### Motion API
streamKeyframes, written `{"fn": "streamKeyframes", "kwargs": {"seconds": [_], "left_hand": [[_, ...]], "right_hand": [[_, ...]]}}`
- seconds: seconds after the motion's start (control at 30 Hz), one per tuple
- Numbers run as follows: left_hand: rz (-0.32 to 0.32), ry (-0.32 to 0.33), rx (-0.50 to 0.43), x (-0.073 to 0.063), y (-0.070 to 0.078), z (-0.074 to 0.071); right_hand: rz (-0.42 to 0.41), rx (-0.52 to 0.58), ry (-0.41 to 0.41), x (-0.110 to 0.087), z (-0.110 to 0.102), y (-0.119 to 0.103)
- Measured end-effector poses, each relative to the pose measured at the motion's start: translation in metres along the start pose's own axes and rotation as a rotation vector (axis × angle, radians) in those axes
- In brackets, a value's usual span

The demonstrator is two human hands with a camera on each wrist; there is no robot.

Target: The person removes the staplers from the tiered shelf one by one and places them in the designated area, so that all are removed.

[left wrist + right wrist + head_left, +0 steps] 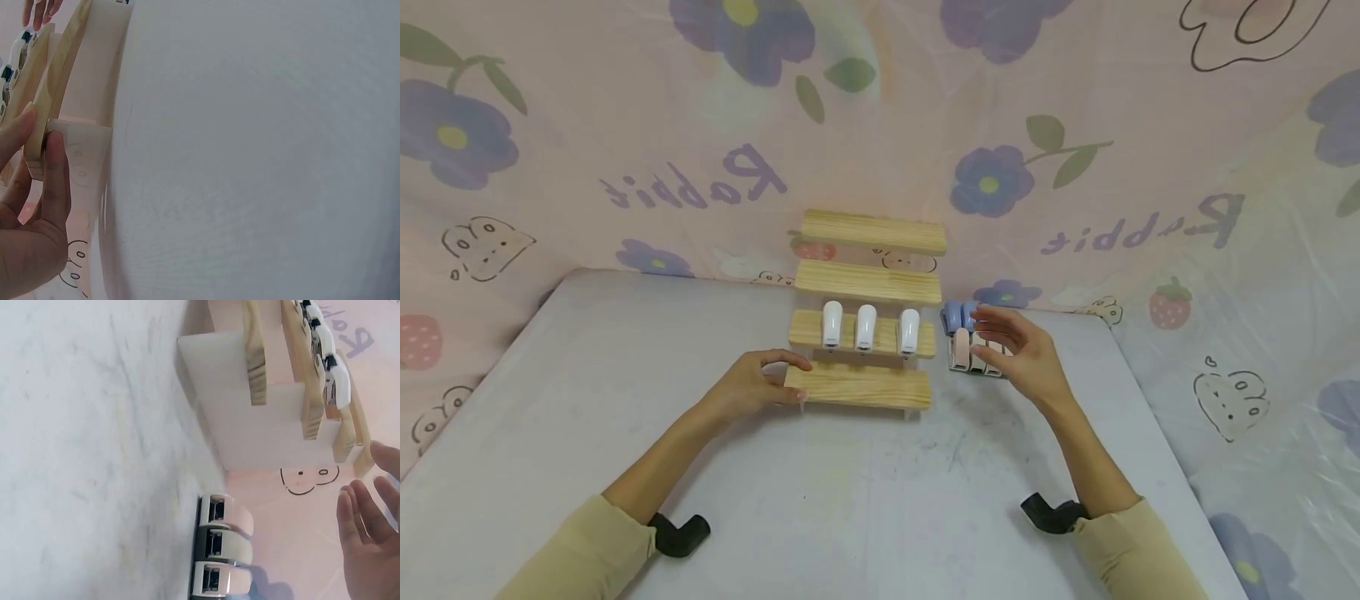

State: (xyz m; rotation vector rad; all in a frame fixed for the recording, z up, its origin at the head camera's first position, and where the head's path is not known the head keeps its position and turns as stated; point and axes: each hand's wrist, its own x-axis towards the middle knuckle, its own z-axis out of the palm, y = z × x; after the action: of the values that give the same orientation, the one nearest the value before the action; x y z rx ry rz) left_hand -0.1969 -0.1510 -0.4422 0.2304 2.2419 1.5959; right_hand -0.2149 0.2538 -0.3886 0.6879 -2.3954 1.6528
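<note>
A stepped wooden shelf (859,387) with white side supports stands on the table. On its second board from the front sit three white staplers (865,327), a wider gap before the rightmost. My left hand (751,385) pinches the left end of the lowest board (55,84) between thumb and fingers. Right of the shelf, my right hand (1028,354) hovers over a cluster of staplers, partly covering them; its fingers are spread loosely and hold nothing. That cluster has a pink stapler (961,348) and others in the front row, with blue staplers (952,317) behind.
The white table (730,500) ends at a pink printed curtain (880,125) behind the shelf and to both sides. Black angled pieces (681,535) stick out at both wrists by the sleeves. The upper two boards (868,282) rise behind the white staplers.
</note>
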Motion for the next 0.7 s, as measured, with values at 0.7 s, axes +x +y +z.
{"fn": "streamKeyframes", "kwargs": {"seconds": [0.7], "left_hand": [[-0.039,0.036,0.037,0.002,0.002,0.001]], "right_hand": [[-0.063,0.112,-0.105,0.018,0.036,-0.001]]}}
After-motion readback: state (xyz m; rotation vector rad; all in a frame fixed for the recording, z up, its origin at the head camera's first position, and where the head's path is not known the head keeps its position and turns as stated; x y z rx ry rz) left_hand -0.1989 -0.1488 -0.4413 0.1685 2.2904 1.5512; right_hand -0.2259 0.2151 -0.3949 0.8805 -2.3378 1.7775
